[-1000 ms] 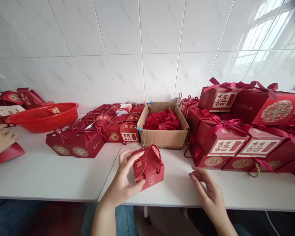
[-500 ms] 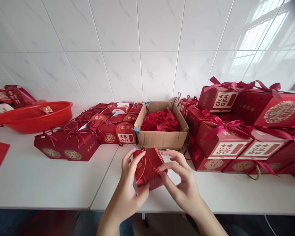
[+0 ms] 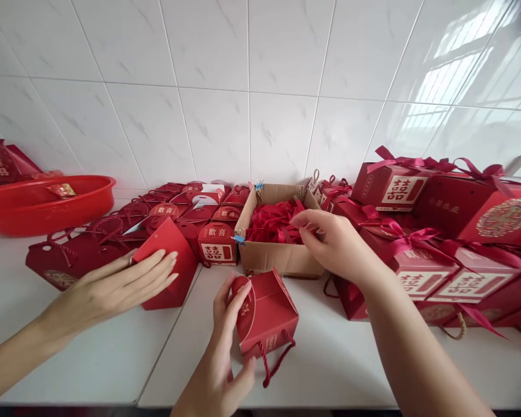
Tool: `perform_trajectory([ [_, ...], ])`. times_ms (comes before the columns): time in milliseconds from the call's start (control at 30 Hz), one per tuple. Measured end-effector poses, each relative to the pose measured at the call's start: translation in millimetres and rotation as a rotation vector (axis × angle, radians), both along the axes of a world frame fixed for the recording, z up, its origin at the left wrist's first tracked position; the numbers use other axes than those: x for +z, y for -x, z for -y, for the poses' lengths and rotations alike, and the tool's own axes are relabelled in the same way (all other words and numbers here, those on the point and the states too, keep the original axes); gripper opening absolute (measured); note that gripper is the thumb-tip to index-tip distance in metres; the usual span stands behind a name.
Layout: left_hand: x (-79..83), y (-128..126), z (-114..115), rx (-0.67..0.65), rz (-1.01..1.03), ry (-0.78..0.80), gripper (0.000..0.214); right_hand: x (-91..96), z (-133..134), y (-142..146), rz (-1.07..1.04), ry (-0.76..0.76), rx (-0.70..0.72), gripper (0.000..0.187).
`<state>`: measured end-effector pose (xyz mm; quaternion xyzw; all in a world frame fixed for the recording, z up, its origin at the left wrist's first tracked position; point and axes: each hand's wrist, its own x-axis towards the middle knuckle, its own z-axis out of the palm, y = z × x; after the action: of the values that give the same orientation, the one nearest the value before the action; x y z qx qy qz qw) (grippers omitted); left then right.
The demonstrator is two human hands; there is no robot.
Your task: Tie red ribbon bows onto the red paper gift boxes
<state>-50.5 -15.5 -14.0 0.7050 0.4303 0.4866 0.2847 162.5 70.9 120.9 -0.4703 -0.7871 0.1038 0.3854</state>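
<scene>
My left hand (image 3: 226, 347) is closed round the left side of a small red gift box (image 3: 271, 313), its top flaps open and its red cord handles hanging toward me over the white table (image 3: 342, 365). My right hand (image 3: 334, 243) reaches into the cardboard box (image 3: 282, 259) behind it, fingertips pinched on the red ribbons (image 3: 269, 223) that fill it. A co-worker's hand (image 3: 113, 285) comes in from the left, fingers flat on another red gift box (image 3: 169, 263) that stands just left of mine.
Several small red handled boxes (image 3: 178, 211) crowd the wall left of the cardboard box. Larger ribbon-tied red boxes (image 3: 421, 272) are stacked on the right. A red plastic basin (image 3: 47, 205) stands at the far left.
My right hand left the small box and moved up into the ribbon box. The small box's top has come open, with its cords now hanging. A co-worker's hand has brought another red box in from the left.
</scene>
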Motion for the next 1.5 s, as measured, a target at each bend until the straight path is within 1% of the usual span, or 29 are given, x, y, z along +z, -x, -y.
perform_trajectory([
  [67,-3.8,1.3,-0.2,-0.017,0.042,0.023,0.065,5.7,-27.8,5.9,0.151,0.088,-0.019,0.036],
  [133,-7.3,2.1,-1.0,0.009,0.061,0.051,0.068,3.3,-49.2,12.9,0.271,0.15,-0.001,0.039],
  [167,-8.8,1.9,-1.4,0.028,0.069,0.065,0.068,0.2,-56.9,16.7,0.306,0.172,0.011,0.037],
  [233,-10.5,0.0,-2.5,0.064,0.085,0.083,0.07,-6.8,-66.5,24.2,0.333,0.208,0.032,0.029],
  [300,-10.1,-3.3,-3.8,0.103,0.091,0.079,0.072,-11.6,-70.0,29.9,0.324,0.226,0.041,0.023],
  [400,-6.9,-7.5,-6.4,0.179,0.094,0.066,0.069,-10.2,-68.6,31.6,0.278,0.208,0.017,0.025],
  [467,-4.9,-7.9,-8.5,0.225,0.099,0.066,0.066,-4.6,-64.4,28.9,0.133,0.085,-0.022,0.024],
  [533,-4.3,-6.7,-10.4,0.259,0.088,0.061,0.066,2.4,-57.0,25.5,-0.113,-0.124,-0.027,0.02],
  [600,-4.7,-5.3,-11.2,0.287,0.067,0.052,0.065,9.4,-46.3,23.4,-0.38,-0.344,0.01,0.017],
  [633,-4.6,-4.9,-10.9,0.299,0.057,0.046,0.064,12.7,-40.0,22.9,-0.484,-0.428,0.034,0.016],
  [733,0.9,-5.4,-8.5,0.337,0.028,0.009,0.064,20.9,-21.8,22.2,-0.735,-0.607,0.063,0.017],
  [767,5.5,-5.8,-7.6,0.353,0.019,-0.007,0.064,22.9,-16.7,21.5,-0.808,-0.654,0.079,0.019],
  [833,19.9,-6.7,-7.4,0.396,0.019,-0.033,0.061,25.8,-8.5,18.3,-0.915,-0.673,0.114,0.022],
  [867,29.5,-6.9,-8.3,0.419,0.032,-0.043,0.058,26.7,-5.0,16.0,-0.947,-0.644,0.135,0.023],
  [900,40.3,-7.0,-10.0,0.447,0.056,-0.053,0.055,27.5,-1.8,13.5,-0.961,-0.582,0.153,0.023],
  [1000,76.0,-7.4,-18.7,0.51,0.126,-0.11,0.048,29.7,7.5,8.0,-0.871,-0.251,0.242,0.027],
  [1067,97.0,-8.3,-24.6,0.5,0.086,-0.165,0.045,31.4,13.2,8.4,-0.693,-0.038,0.34,0.03],
  [1100,105.4,-9.3,-26.8,0.463,0.022,-0.2,0.046,32.0,15.7,9.8,-0.56,0.044,0.401,0.031],
  [1167,116.7,-12.3,-28.9,0.355,-0.174,-0.184,0.036,32.2,19.1,13.5,-0.276,0.134,0.528,0.029],
  [1233,120.9,-15.9,-28.3,0.255,-0.344,-0.111,0.023,30.5,20.2,16.3,-0.064,0.164,0.633,0.029],
  [1300,119.4,-18.1,-26.3,0.21,-0.428,-0.048,0.014,27.8,19.4,16.8,0.016,0.168,0.682,0.03],
  [1400,112.1,-15.1,-23.5,0.246,-0.427,0.015,0.007,24.7,16.8,14.2,0.062,0.166,0.662,0.031],
  [1433,109.5,-12.5,-23.1,0.266,-0.403,0.007,0.007,24.4,16.0,13.2,0.078,0.169,0.638,0.031],
  [1500,105.7,-6.7,-23.0,0.293,-0.345,-0.06,0.01,25.0,15.0,11.3,0.111,0.185,0.594,0.03],
])
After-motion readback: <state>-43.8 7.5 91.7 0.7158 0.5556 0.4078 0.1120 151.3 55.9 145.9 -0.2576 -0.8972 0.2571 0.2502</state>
